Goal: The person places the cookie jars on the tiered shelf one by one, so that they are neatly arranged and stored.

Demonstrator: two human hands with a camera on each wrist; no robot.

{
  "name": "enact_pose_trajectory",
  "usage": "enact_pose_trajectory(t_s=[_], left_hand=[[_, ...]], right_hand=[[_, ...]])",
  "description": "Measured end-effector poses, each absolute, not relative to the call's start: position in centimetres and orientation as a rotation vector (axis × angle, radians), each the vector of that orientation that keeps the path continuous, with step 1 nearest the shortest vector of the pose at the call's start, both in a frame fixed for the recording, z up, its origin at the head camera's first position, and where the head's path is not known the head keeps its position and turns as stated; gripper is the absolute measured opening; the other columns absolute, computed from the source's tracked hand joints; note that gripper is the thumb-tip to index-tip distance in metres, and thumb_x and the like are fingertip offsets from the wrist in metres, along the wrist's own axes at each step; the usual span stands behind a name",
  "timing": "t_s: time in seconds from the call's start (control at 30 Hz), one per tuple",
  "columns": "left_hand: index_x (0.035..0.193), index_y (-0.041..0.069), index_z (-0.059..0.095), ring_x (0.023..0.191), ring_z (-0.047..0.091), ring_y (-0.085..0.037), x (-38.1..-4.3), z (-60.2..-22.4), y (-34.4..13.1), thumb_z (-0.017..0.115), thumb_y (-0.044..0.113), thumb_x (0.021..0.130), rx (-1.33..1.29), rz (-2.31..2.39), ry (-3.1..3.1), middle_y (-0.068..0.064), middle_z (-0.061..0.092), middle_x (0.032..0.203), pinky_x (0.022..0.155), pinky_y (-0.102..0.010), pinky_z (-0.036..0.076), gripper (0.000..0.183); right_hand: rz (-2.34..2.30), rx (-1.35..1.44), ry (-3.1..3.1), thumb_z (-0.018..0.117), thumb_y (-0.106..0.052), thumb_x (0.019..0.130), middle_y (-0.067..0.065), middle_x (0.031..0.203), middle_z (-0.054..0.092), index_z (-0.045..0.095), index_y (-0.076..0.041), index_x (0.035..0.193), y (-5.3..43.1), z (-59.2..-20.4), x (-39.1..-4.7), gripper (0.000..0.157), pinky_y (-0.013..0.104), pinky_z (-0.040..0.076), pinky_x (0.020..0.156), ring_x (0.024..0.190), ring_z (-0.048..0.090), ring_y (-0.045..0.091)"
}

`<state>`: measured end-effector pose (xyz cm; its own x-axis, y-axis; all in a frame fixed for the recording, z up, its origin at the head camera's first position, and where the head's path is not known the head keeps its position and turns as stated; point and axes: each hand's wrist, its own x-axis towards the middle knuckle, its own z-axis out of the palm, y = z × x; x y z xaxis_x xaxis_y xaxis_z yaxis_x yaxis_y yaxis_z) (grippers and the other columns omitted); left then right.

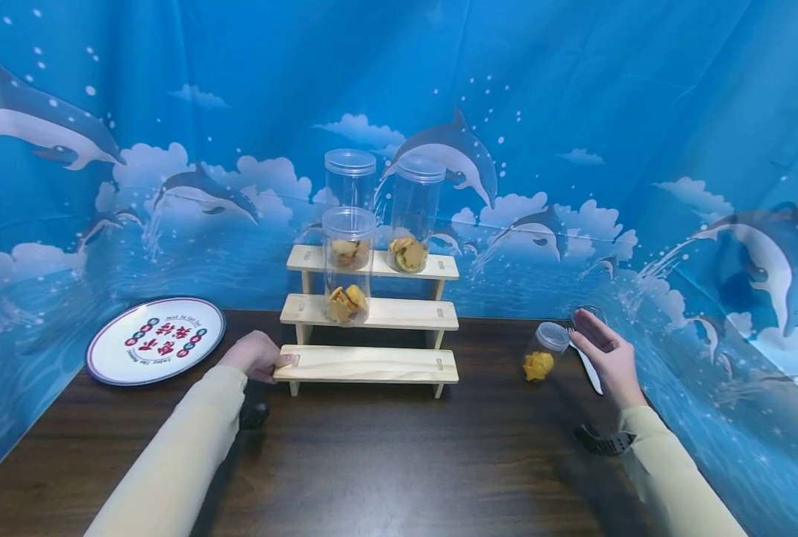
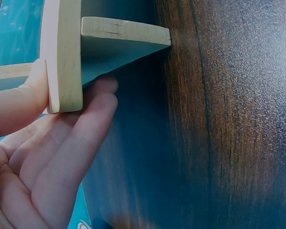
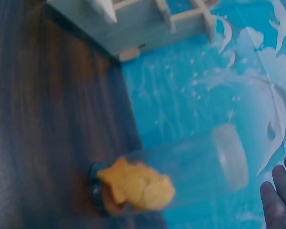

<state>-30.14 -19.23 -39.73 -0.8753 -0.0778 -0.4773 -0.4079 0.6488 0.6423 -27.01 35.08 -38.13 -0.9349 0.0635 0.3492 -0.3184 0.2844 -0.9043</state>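
Note:
My left hand (image 1: 254, 358) grips the left end of the lowest board of a three-step wooden stand (image 1: 372, 363). In the left wrist view, the thumb is on one face of the board (image 2: 66, 62) and the fingers reach round to the other. My right hand (image 1: 607, 362) is at the right, fingers extended and holding nothing. Just left of it stands a clear lidded jar (image 1: 552, 335) with yellow snack pieces (image 3: 138, 183) at its bottom. Only a few fingertips (image 3: 276, 191) show in the right wrist view, apart from the jar.
On the stand's middle step is a lidded jar (image 1: 348, 261); two more jars (image 1: 350, 168) (image 1: 418, 198) occupy the top step. A white oval plate (image 1: 157, 339) lies at the left. A slim white utensil (image 1: 588, 367) lies beside the right hand. A dolphin-print curtain (image 1: 540, 89) hangs behind the table.

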Motion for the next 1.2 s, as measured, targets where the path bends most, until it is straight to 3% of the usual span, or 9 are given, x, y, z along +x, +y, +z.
enact_pose_trajectory(t_s=[0.27, 0.47, 0.67, 0.87, 1.1, 1.2], left_hand=[[0.107, -0.016, 0.057, 0.070, 0.061, -0.018, -29.7, -39.7, -19.4, 0.061, 0.012, 0.093, -0.358, 1.147, 2.450, -0.013, 0.061, 0.080, 0.067, -0.030, 0.058, 0.031], [0.106, -0.015, 0.058, 0.066, 0.061, -0.016, -29.6, -39.7, -19.3, 0.061, 0.011, 0.093, -0.355, 1.158, 2.462, -0.012, 0.060, 0.077, 0.064, -0.029, 0.057, 0.029], [0.103, -0.014, 0.060, 0.065, 0.061, -0.016, -29.7, -39.8, -19.2, 0.061, 0.012, 0.093, -0.357, 1.138, 2.476, -0.011, 0.060, 0.075, 0.062, -0.027, 0.057, 0.027], [0.104, -0.014, 0.059, 0.067, 0.062, -0.017, -29.7, -39.8, -19.2, 0.062, 0.012, 0.093, -0.369, 1.140, 2.469, -0.012, 0.060, 0.078, 0.064, -0.028, 0.057, 0.028], [0.104, -0.014, 0.060, 0.067, 0.062, -0.018, -29.8, -39.8, -19.3, 0.062, 0.011, 0.092, -0.362, 1.161, 2.453, -0.012, 0.061, 0.078, 0.064, -0.029, 0.057, 0.027], [0.105, -0.014, 0.059, 0.069, 0.062, -0.019, -29.6, -39.6, -19.2, 0.062, 0.011, 0.092, -0.363, 1.164, 2.452, -0.013, 0.062, 0.079, 0.065, -0.029, 0.057, 0.029]], right_hand=[[1.486, 0.153, -2.376, 0.060, -0.023, 0.094, 0.013, 0.142, 0.047, 0.041, -0.001, 0.141, 36.5, -40.4, -27.5, 0.055, 0.004, 0.042, 0.085, 0.117, 0.050, -0.005], [1.524, 0.127, -2.444, 0.058, -0.028, 0.095, 0.009, 0.146, 0.042, 0.039, -0.012, 0.145, 37.8, -42.6, -28.5, 0.056, 0.005, 0.043, 0.085, 0.129, 0.047, 0.012], [1.528, 0.068, -2.506, 0.059, -0.034, 0.094, 0.003, 0.147, 0.041, 0.036, -0.018, 0.147, 37.5, -43.0, -28.5, 0.060, 0.006, 0.043, 0.085, 0.126, 0.046, 0.001], [1.548, 0.008, -2.524, 0.060, -0.035, 0.093, 0.022, 0.147, 0.035, 0.031, -0.007, 0.148, 36.5, -43.0, -28.5, 0.068, 0.004, 0.042, 0.083, 0.129, 0.046, 0.013], [1.610, -0.029, -2.500, 0.061, -0.031, 0.093, 0.021, 0.150, 0.031, 0.028, -0.007, 0.149, 35.7, -42.7, -28.8, 0.069, 0.003, 0.042, 0.080, 0.133, 0.035, 0.035], [1.606, -0.044, -2.484, 0.062, -0.032, 0.092, 0.021, 0.150, 0.032, 0.030, -0.006, 0.148, 35.6, -42.6, -29.1, 0.069, 0.003, 0.042, 0.080, 0.133, 0.034, 0.038]])
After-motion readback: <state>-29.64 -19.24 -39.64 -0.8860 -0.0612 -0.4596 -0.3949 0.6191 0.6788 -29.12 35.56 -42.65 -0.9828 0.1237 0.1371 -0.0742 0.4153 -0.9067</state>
